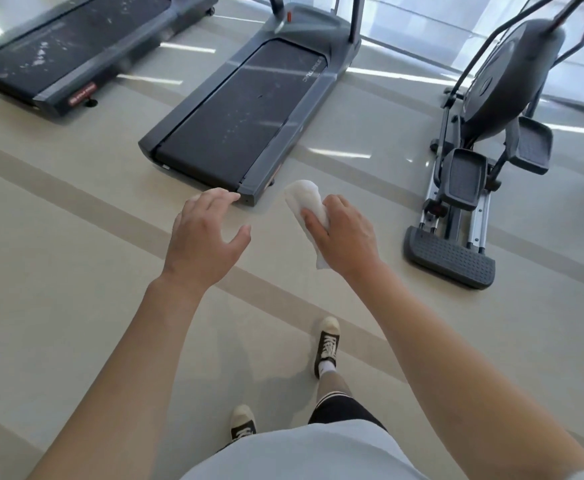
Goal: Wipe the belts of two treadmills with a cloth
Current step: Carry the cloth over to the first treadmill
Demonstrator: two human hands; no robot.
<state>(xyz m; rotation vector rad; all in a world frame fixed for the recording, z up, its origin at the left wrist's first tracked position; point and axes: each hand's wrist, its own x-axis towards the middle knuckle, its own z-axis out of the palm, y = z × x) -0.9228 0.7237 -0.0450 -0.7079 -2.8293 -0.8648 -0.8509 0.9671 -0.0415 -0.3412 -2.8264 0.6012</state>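
Two grey treadmills stand on the floor ahead of me. The nearer treadmill (249,109) has a dark belt (235,112) with faint pale specks. The farther treadmill (58,53) at upper left has a belt (68,39) with white smudges. My right hand (344,233) grips a folded white cloth (306,202) in the air just short of the near treadmill's rear corner. My left hand (203,237) hovers beside it, fingers spread and relaxed, holding nothing.
An elliptical trainer (484,143) with black pedals stands to the right. The pale floor (58,271) has darker stripes running across it. My two feet in black-and-white sneakers (327,344) are below, mid-step. Bright windows line the back.
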